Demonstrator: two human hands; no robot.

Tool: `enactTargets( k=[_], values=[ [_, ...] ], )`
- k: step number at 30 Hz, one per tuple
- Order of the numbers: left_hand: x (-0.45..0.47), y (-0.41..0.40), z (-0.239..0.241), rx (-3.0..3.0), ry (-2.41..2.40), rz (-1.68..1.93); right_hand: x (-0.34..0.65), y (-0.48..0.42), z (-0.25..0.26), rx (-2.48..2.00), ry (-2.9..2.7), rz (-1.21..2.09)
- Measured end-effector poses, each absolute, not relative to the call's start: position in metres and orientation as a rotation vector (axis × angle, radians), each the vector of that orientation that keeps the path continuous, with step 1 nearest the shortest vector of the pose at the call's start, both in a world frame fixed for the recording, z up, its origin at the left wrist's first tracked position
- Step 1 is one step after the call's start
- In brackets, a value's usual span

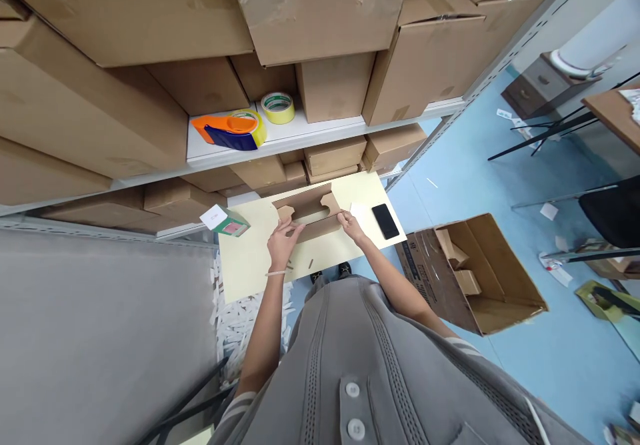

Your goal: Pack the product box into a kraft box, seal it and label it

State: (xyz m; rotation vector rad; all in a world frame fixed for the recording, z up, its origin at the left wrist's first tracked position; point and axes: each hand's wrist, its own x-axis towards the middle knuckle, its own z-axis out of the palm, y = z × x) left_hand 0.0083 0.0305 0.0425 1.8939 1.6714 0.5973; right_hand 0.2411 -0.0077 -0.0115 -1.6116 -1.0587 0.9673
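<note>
A flat brown cardboard box blank (pixel 310 213) lies on a pale yellow table (pixel 250 265) in front of me. My left hand (pixel 283 241) grips its near left edge, fingers curled over a flap. My right hand (pixel 351 225) pinches the right end of the same piece. Both arms reach forward from my grey buttoned garment. The cardboard is partly folded, with flaps sticking up at the far side.
A black phone (pixel 385 221) and a white card lie right of the cardboard; a small green box (pixel 227 222) sits left. A shelf holds an orange tape dispenser (pixel 233 129), a tape roll (pixel 278 107) and many cartons. An open carton (pixel 475 275) stands on the blue floor.
</note>
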Motion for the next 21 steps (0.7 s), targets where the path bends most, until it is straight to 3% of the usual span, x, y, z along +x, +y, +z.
enactTargets(
  k=[9,21],
  values=[
    [0.023,0.039,0.04,1.833,1.931,0.634,0.231,0.001,-0.006,-1.758,-1.093,0.77],
    [0.05,0.034,0.021,1.831,2.081,0.752,0.232,0.01,-0.018,-1.667,-1.0,0.867]
  ],
)
